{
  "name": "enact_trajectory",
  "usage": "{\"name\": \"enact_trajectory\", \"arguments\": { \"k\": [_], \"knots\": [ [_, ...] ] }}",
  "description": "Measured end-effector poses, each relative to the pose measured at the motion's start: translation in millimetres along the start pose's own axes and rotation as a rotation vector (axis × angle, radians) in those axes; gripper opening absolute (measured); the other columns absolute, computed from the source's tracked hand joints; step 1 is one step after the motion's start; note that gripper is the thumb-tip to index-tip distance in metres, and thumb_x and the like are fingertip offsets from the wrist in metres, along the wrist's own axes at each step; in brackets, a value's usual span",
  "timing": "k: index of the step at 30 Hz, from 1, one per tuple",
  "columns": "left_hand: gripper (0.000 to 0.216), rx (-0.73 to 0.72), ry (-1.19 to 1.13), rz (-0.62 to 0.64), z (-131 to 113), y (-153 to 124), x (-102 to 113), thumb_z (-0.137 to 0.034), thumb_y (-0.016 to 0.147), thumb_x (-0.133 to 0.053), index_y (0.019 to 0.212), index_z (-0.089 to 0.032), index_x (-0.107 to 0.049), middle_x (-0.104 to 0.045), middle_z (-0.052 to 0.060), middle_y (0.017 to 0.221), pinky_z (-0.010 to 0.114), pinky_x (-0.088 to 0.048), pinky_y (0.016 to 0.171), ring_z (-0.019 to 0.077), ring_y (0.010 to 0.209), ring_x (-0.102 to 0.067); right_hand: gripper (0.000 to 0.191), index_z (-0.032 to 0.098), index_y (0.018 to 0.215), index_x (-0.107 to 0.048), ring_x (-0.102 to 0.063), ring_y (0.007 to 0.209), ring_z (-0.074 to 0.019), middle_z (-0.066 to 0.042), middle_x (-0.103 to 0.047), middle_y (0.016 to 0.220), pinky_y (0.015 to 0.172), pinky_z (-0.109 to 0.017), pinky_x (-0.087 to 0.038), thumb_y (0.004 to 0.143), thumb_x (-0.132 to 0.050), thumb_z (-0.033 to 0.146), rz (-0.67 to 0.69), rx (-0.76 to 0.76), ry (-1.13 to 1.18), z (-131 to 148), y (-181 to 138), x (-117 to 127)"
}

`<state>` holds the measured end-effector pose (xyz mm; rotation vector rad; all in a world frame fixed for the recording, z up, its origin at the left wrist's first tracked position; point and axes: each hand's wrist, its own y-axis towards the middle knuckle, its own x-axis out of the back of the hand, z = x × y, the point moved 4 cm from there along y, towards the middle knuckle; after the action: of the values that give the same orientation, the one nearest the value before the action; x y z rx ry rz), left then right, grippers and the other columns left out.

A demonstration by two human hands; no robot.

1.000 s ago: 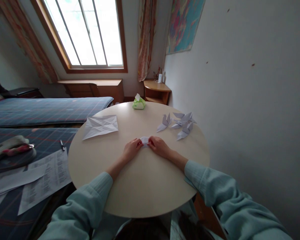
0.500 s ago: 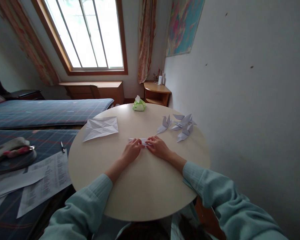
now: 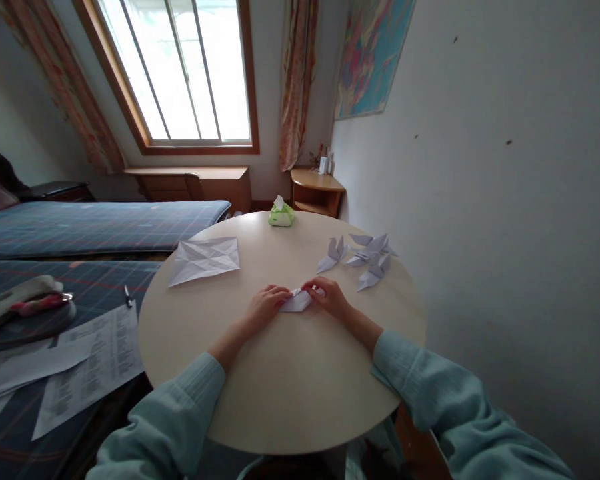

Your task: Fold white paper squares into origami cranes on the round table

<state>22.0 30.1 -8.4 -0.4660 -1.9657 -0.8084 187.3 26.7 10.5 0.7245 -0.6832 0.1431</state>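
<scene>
A small folded piece of white paper point(image 3: 298, 302) lies on the round beige table point(image 3: 280, 387) between my hands. My left hand point(image 3: 265, 307) has its fingers curled on the paper's left end. My right hand point(image 3: 330, 298) pinches the right end with its fingertips. Both hands sit near the table's middle. Several finished white paper cranes point(image 3: 365, 253) rest to the right of my hands. A creased, unfolded white sheet point(image 3: 205, 259) lies on the table's left side.
A green tissue pack point(image 3: 281, 214) stands at the table's far edge. Left of the table is a plaid bed point(image 3: 80, 227) with printed papers point(image 3: 80, 367), a pen point(image 3: 127, 295) and a pouch point(image 3: 20, 303). A wall runs close along the right.
The folded paper has turned from a thin strip into a flatter flap lying toward me. Both hands shifted slightly on it. The camera view moved a little.
</scene>
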Motion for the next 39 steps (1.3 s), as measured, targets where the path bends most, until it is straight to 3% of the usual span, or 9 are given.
{"name": "enact_trajectory", "arguments": {
  "k": [2,5,10,16,21,26,29,34,39],
  "knots": [
    [0.029,-0.019,-0.051,0.003,3.2,0.4,-0.5,-0.011,0.080,-0.043,0.098,-0.024,-0.062,-0.062,0.001,0.103,0.027,-0.041,0.085,0.0147,0.096,-0.052,0.014,0.018,0.082,-0.062,-0.059,0.078,-0.0156,-0.006,-0.066,0.082,0.073,-0.029,-0.045,0.078,-0.053,0.027,0.000,0.038,0.018,-2.2,0.0,2.3],
    [0.031,-0.023,-0.088,-0.007,5.6,-0.3,-0.1,-0.008,0.080,-0.040,0.096,-0.022,-0.063,-0.063,0.001,0.101,0.026,-0.041,0.084,0.0140,0.095,-0.052,0.013,0.020,0.082,-0.063,-0.059,0.085,-0.0155,-0.005,-0.065,0.090,0.078,-0.030,-0.046,0.075,-0.058,0.029,0.160,0.106,0.058,-0.6,-3.2,-2.9],
    [0.027,-0.058,-0.087,0.063,0.3,-5.2,3.2,-0.020,0.080,-0.047,0.103,-0.022,-0.060,-0.061,0.003,0.106,0.029,-0.040,0.088,0.0164,0.099,-0.051,0.027,0.019,0.085,-0.062,-0.057,0.093,-0.0182,-0.007,-0.064,0.099,0.083,-0.033,-0.044,0.064,-0.067,0.036,0.312,0.195,-0.045,6.2,-9.6,-9.3],
    [0.033,-0.057,-0.197,0.043,-0.9,-8.1,4.3,-0.026,0.080,-0.049,0.112,-0.021,-0.055,-0.059,0.005,0.110,0.028,-0.039,0.091,0.0156,0.102,-0.051,0.016,0.019,0.083,-0.060,-0.057,0.095,-0.0175,-0.008,-0.064,0.101,0.083,-0.032,-0.044,0.073,-0.060,0.031,0.306,0.218,-0.145,8.0,-13.3,-10.0],
    [0.025,-0.026,-0.245,0.050,4.0,-8.6,1.1,-0.028,0.081,-0.046,0.099,-0.023,-0.064,-0.058,0.005,0.113,0.029,-0.039,0.092,0.0157,0.103,-0.053,0.024,0.018,0.084,-0.058,-0.057,0.097,-0.0195,-0.010,-0.063,0.100,0.084,-0.033,-0.044,0.071,-0.061,0.038,0.305,0.275,-0.211,10.6,-14.7,-12.2],
    [0.033,-0.049,-0.209,0.106,4.3,-11.5,1.4,-0.035,0.072,-0.059,0.103,-0.023,-0.062,-0.054,0.006,0.119,0.033,-0.037,0.095,0.0196,0.111,-0.047,0.019,0.018,0.082,-0.057,-0.056,0.098,-0.0190,-0.009,-0.064,0.096,0.084,-0.034,-0.043,0.075,-0.056,0.035,0.310,0.310,-0.255,14.5,-14.3,-12.4],
    [0.029,-0.039,-0.199,0.090,4.9,-11.5,1.2,-0.035,0.074,-0.056,0.101,-0.024,-0.062,-0.055,0.005,0.117,0.033,-0.038,0.093,0.0187,0.109,-0.049,0.018,0.018,0.083,-0.057,-0.056,0.097,-0.0196,-0.009,-0.064,0.095,0.083,-0.034,-0.044,0.075,-0.056,0.035,0.310,0.317,-0.285,15.7,-14.7,-13.3],
    [0.026,-0.027,-0.210,0.057,4.6,-9.6,0.1,-0.035,0.079,-0.050,0.097,-0.023,-0.064,-0.058,0.004,0.113,0.031,-0.038,0.093,0.0168,0.107,-0.050,0.015,0.017,0.082,-0.059,-0.056,0.096,-0.0184,-0.009,-0.064,0.097,0.082,-0.033,-0.044,0.080,-0.050,0.030,0.294,0.275,-0.253,14.7,-14.6,-14.3],
    [0.024,0.075,-0.250,0.006,4.2,-6.6,2.4,-0.031,0.081,-0.047,0.089,-0.020,-0.066,-0.063,0.004,0.104,0.028,-0.042,0.087,0.0155,0.096,-0.056,0.016,0.018,0.085,-0.061,-0.058,0.090,-0.0157,-0.007,-0.065,0.094,0.078,-0.030,-0.046,0.082,-0.045,0.021,0.256,0.158,-0.132,7.0,-12.0,-14.8]
  ]
}}
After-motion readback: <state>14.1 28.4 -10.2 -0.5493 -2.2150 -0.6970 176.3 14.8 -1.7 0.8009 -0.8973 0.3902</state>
